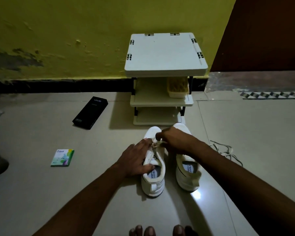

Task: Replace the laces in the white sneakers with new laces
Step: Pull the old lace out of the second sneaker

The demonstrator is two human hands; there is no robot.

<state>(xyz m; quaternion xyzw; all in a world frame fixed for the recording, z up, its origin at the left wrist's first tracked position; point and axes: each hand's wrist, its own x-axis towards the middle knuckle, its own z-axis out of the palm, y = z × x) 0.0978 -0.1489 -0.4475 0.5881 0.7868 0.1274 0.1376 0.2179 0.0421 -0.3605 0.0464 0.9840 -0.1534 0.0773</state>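
Flat left hand [134, 159] steadies the left sneaker [154, 183]; right hand [174, 140] pinches its lace [156, 145], probably unthreading it. Next: pull it through the eyelet.

Bare forearms [92, 193], left hand [134, 159], right hand [174, 140], bare toes [149, 231]

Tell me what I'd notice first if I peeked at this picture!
Your eye lands in the middle, where the left hand rests on the left sneaker while the right hand pinches its lace, with the right sneaker close beside. Behind them a white shelf rack stands against the yellow wall, and loose laces lie off to the right.
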